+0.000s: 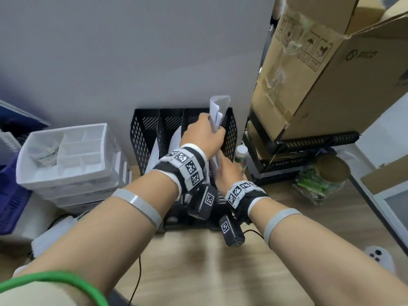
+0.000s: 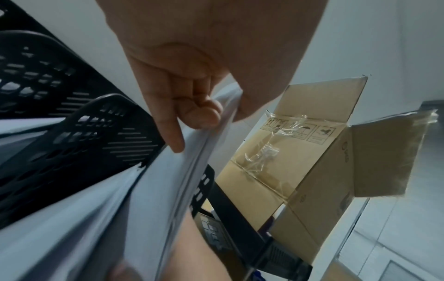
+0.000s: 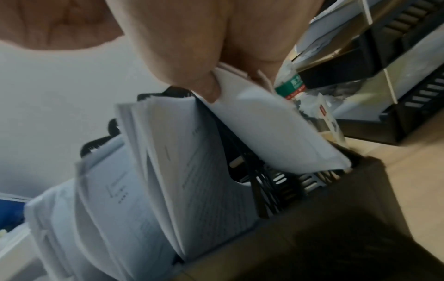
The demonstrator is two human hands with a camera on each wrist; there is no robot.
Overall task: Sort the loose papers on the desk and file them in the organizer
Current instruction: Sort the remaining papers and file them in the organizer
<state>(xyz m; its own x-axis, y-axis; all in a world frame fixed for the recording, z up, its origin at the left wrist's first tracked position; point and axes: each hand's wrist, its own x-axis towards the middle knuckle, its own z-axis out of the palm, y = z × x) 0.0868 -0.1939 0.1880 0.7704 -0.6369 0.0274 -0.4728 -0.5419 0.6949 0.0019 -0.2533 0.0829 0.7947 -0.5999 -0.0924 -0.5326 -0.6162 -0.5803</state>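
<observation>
A black mesh organizer [image 1: 144, 131] with several upright slots stands against the wall. My left hand [image 1: 213, 131] grips the top of a bundle of white papers [image 1: 217, 109] above the rightmost slot. In the left wrist view the fingers [image 2: 175, 136] curl round the papers' [image 2: 182, 180] edge. My right hand [image 1: 221, 165] pinches the same bundle lower down. In the right wrist view its thumb [image 3: 204, 85] presses the papers [image 3: 269, 129], whose bottom edge sits in the rightmost slot. Other sheets [image 3: 182, 180] stand in the neighbouring slots of the organizer [image 3: 276, 182].
A white drawer unit [image 1: 66, 164] stands left of the organizer, with a blue crate [image 1: 11, 195] beyond it. On the right are a tall cardboard box [image 1: 320, 85] on stacked black trays [image 1: 298, 155], a bottle [image 1: 241, 154], a cork-lidded jar [image 1: 326, 180] and a white controller [image 1: 379, 259] on the wooden desk [image 1: 198, 266].
</observation>
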